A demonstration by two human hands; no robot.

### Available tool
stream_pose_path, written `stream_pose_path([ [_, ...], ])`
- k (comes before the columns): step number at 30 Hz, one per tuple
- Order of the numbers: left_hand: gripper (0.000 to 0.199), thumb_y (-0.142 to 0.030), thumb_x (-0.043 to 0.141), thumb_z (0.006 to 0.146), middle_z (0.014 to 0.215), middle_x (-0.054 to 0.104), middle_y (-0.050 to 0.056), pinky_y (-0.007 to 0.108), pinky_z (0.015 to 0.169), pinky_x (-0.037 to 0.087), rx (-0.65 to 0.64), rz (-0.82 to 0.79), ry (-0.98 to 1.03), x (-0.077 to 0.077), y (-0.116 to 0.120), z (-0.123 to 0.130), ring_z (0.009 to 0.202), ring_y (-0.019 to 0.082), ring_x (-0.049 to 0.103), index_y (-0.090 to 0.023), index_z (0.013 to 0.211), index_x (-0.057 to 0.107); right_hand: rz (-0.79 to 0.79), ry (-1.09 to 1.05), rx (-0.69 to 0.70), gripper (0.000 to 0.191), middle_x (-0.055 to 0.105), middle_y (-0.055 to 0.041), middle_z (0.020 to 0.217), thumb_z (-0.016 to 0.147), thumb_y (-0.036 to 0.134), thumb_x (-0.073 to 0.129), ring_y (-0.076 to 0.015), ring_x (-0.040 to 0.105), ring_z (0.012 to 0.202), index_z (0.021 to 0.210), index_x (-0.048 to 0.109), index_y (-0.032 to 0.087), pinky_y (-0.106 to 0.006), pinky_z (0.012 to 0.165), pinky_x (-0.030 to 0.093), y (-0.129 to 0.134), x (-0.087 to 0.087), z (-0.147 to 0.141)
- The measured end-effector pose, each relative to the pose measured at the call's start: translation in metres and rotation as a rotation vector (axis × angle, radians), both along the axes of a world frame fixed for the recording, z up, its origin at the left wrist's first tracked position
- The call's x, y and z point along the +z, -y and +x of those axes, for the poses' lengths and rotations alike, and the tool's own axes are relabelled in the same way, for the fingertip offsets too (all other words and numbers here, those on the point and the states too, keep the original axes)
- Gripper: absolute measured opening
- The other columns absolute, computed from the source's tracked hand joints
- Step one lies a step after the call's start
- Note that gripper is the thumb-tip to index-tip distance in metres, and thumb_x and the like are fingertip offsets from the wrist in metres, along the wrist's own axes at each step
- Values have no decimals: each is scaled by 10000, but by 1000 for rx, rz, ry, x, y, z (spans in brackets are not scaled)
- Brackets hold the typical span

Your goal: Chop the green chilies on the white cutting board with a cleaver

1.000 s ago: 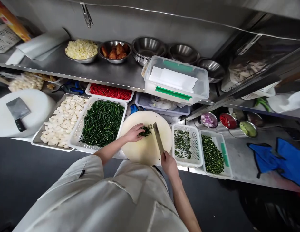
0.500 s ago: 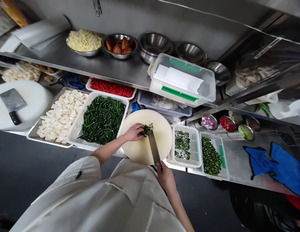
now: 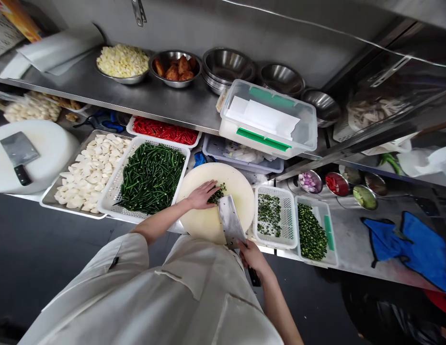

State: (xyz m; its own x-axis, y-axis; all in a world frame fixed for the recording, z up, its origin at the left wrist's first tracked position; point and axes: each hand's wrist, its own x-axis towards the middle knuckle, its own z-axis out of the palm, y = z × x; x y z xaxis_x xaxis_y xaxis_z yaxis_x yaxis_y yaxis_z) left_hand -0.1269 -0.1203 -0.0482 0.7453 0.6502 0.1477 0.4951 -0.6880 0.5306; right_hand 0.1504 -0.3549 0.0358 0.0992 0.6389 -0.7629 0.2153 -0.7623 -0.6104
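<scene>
On the round cutting board [image 3: 197,225] lies a small heap of chopped green pieces [image 3: 217,194]. My left hand [image 3: 202,195] rests palm down at the heap's left side, its fingers stretched out. My right hand [image 3: 254,257] grips the black handle of a cleaver [image 3: 230,221], whose blade lies tilted over the board with its far end near the heap. To the left stands a white basket of long green chilies [image 3: 153,177]. Right of the board sit a basket with chopped green bits [image 3: 268,215] and a container of cut green pieces [image 3: 311,235].
A second board [image 3: 61,143] with another cleaver [image 3: 19,148] stands at the left, beside a tray of white slices [image 3: 91,172]. Red strips [image 3: 165,130] lie behind. The shelf above holds metal bowls [image 3: 228,64] and a lidded box [image 3: 268,120]. Blue cloths [image 3: 424,249] lie right.
The cleaver's blade has turned from nearly edge-on to showing its broad side. My right hand has shifted slightly right and down, and my left hand's fingers have spread out flat.
</scene>
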Motion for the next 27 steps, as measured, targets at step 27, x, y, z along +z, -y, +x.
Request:
stream_pose_path([
  [27, 339, -436, 562, 1056, 1362, 687, 107, 523, 1222, 461, 856, 6, 468, 44, 25, 127, 1329, 273, 621, -215, 1286, 676, 231, -257, 22, 323, 509, 68, 518, 1015, 524, 589, -153, 521, 422, 871, 626, 237, -251, 468, 412, -65, -18, -28],
])
